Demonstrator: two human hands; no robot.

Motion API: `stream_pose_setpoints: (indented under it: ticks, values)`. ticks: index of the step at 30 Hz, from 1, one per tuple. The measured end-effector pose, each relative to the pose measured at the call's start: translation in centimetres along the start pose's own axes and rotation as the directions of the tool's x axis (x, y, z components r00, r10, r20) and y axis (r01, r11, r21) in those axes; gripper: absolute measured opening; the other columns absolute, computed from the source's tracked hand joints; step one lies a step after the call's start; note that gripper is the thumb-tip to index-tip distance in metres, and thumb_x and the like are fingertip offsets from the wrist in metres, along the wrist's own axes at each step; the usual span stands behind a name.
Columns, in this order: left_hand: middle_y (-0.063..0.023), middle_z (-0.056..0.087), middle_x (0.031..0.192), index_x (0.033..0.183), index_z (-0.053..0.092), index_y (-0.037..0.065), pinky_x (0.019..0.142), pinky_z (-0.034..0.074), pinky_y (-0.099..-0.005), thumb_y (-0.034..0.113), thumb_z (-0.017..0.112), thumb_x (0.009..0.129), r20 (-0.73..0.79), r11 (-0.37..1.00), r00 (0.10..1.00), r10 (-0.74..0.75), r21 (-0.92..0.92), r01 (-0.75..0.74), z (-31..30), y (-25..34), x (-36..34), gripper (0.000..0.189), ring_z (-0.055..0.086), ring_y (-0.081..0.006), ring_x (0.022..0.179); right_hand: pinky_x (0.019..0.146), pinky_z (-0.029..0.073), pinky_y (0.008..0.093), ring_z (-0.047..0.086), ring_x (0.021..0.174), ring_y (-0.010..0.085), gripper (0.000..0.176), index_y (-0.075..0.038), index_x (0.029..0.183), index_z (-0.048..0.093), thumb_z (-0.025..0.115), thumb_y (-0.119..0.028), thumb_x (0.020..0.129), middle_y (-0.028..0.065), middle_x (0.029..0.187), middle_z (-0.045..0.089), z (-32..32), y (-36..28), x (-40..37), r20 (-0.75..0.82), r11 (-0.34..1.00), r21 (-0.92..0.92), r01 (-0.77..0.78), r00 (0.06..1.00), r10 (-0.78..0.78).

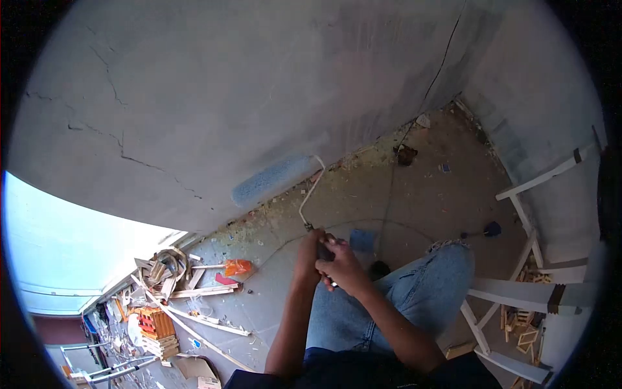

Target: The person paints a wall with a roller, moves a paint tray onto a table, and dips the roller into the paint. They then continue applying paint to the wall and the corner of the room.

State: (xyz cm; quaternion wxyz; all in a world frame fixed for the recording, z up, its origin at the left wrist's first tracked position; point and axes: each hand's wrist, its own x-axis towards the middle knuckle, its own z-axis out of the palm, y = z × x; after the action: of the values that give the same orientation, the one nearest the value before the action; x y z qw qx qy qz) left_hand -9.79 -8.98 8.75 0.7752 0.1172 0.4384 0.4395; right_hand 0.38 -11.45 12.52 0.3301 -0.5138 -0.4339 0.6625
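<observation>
Gripping a paint roller [272,179] low at the grey wall [194,97], the left hand [310,254] and right hand [343,264] sit side by side, fingers curled firmly around its handle [326,251]. The blue roller lies lengthwise along the wall's bottom edge. Out from the wall, a blue square [362,240] lies on the floor [414,185]; scrap wood [162,275] is heaped near the wall's left side.

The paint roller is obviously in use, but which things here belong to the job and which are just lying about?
Job in hand:
- paint roller
- left hand and right hand, gripping its handle
- wall

Apparently lying about:
- wooden planks
- orange item
- blue square
- cardboard
</observation>
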Motion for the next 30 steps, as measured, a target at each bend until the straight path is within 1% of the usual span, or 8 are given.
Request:
stream_pose_setpoints:
  ticks: [2,6,9,11,13,15,24,30]
  values:
    - [-0.0092,0.056,0.074,0.078,0.047,0.006,0.05,0.046,-0.0317,0.028,0.044,0.087,0.045,0.999,0.999,-0.024,0.035,0.022,0.8,-0.6,-0.2,0.024,0.056,-0.0211,0.061,0.032,0.041,0.0263,0.049,0.041,0.0114,0.034,0.005,0.106,0.048,0.052,0.0,0.072,0.0049,0.056,0.048,-1.3,2.7,-0.2,-0.037,0.987,-0.101,0.124,0.991,-0.128]
    - [-0.0075,0.055,0.066,0.084,0.056,0.002,0.038,0.039,-0.0273,0.029,0.045,0.087,0.116,0.984,0.991,-0.068,0.172,0.047,1.8,-4.1,1.7,0.029,0.05,-0.016,0.044,0.036,0.039,0.0246,0.046,0.042,0.0123,0.045,-0.003,0.119,0.042,0.051,-0.004,0.075,0.0066,0.065,0.05,-4.2,1.1,-2.1,-0.06,0.885,0.368,-0.287,0.942,0.331]
    - [-0.0059,0.053,0.063,0.082,0.055,0.004,0.039,0.04,-0.0311,0.033,0.048,0.087,0.144,0.978,0.973,-0.179,0.129,0.161,3.3,-5.8,4.4,0.03,0.048,-0.017,0.046,0.037,0.034,0.0241,0.044,0.044,0.0111,0.046,-0.005,0.121,0.041,0.052,-0.006,0.076,0.0059,0.066,0.049,-7.6,2.9,-0.7,-0.135,0.931,0.256,-0.261,0.944,0.302]
    - [-0.005,0.052,0.062,0.08,0.055,0.006,0.041,0.04,-0.0331,0.035,0.05,0.085,0.227,0.96,0.966,0.12,0.221,-0.171,4.8,-7.3,6.9,0.029,0.048,-0.018,0.047,0.038,0.035,0.0249,0.045,0.045,0.0111,0.045,-0.001,0.12,0.043,0.054,-0.009,0.076,0.0056,0.064,0.05,-9.6,3.3,0.7,-0.227,0.972,0.089,-0.216,0.946,0.231]
    - [-0.0046,0.051,0.063,0.079,0.053,0.008,0.044,0.04,-0.0346,0.034,0.054,0.084,0.199,0.979,0.975,0.1,0.155,-0.132,6.9,-7.3,9.5,0.027,0.048,-0.018,0.051,0.04,0.039,0.0266,0.048,0.045,0.0122,0.049,0.003,0.121,0.044,0.056,-0.013,0.077,0.006,0.063,0.052,-12.1,3.2,2.7,-0.297,0.972,-0.146,-0.185,0.945,0.135]
    - [-0.0048,0.051,0.067,0.08,0.052,0.008,0.05,0.039,-0.0355,0.031,0.06,0.083,0.108,0.96,0.96,-0.257,-0.087,0.267,9.0,-6.1,12.8,0.024,0.048,-0.0171,0.057,0.04,0.038,0.0266,0.046,0.044,0.0117,0.052,0.004,0.124,0.042,0.056,-0.012,0.077,0.0055,0.061,0.051,-14.5,3.6,5.4,-0.273,0.982,-0.104,-0.158,0.954,0.124]
    - [-0.0044,0.051,0.068,0.074,0.047,0.009,0.05,0.04,-0.0366,0.032,0.055,0.085,0.046,0.998,0.999,-0.009,-0.054,0.011,13.8,-3.5,13.2,0.027,0.047,-0.0165,0.054,0.04,0.038,0.027,0.045,0.043,0.0107,0.035,0.005,0.109,0.048,0.053,-0.008,0.078,0.0045,0.059,0.048,-16.6,-2.8,5.1,-0.194,0.996,-0.056,-0.065,0.98,0.053]
    - [-0.0082,0.054,0.075,0.075,0.048,0.008,0.054,0.043,-0.038,0.027,0.055,0.083,-0.05,0.988,0.988,-0.143,-0.063,0.14,10.9,-5.1,16.8,0.022,0.05,-0.0211,0.061,0.043,0.044,0.0304,0.054,0.05,0.0143,0.032,0.007,0.102,0.052,0.056,-0.01,0.075,0.0116,0.065,0.055,-16.1,-0.8,8.0,-0.252,0.975,-0.152,-0.163,0.96,0.121]
